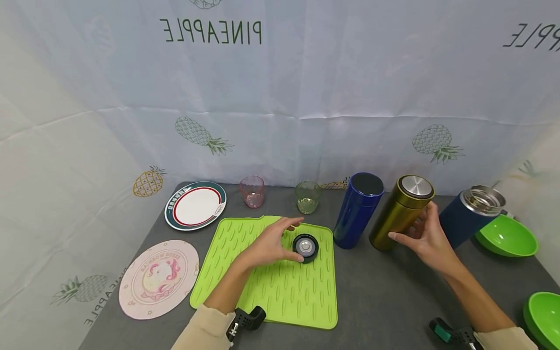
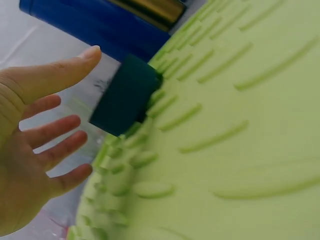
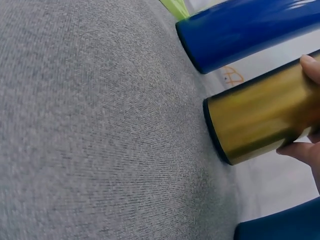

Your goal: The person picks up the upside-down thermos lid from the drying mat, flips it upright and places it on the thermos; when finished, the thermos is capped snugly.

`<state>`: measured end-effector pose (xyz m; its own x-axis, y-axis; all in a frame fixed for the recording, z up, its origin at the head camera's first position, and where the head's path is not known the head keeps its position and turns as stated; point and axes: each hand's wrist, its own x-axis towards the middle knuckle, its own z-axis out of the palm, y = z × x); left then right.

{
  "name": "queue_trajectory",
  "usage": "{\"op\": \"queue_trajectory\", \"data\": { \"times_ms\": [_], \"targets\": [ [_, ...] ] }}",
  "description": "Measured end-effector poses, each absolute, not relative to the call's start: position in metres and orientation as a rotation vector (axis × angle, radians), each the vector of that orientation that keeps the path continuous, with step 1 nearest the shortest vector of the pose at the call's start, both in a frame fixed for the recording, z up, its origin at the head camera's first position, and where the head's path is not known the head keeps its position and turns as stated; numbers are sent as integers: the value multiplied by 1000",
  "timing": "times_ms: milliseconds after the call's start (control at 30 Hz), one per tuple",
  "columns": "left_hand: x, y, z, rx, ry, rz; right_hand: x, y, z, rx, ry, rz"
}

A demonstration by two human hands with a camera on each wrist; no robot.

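On the green ribbed mat (image 1: 297,301) lies a round black lid (image 1: 306,247) with a grey centre. My left hand (image 1: 270,245) is spread around the lid's left side. In the left wrist view, a gap shows between that hand (image 2: 35,125) and the dark lid (image 2: 127,95). My right hand (image 1: 426,238) grips a gold thermos flask (image 1: 395,214) with a silver-topped cap, thumb on the near side. The right wrist view shows fingers (image 3: 302,150) on the gold flask's (image 3: 260,112) side; its base is at or near the table.
A blue flask (image 1: 356,211) stands left of the gold one; an uncapped navy flask (image 1: 465,218) stands right. Green bowls (image 1: 509,238) sit at the right edge. Two glasses, pink (image 1: 252,192) and green (image 1: 308,197), a plate (image 1: 197,206) and a pink round mat (image 1: 159,279) are leftward.
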<state>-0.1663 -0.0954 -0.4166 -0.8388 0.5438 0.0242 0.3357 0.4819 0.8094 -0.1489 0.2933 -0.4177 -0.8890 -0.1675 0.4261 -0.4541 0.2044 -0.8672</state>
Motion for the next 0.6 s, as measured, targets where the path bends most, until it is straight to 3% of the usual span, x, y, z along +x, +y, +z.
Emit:
{"op": "queue_trajectory", "data": {
  "times_ms": [600],
  "targets": [
    [-170, -88, -437, 767, 2557, 1077, -155, 303, -420, 655, -2206, 1843]
  ]
}}
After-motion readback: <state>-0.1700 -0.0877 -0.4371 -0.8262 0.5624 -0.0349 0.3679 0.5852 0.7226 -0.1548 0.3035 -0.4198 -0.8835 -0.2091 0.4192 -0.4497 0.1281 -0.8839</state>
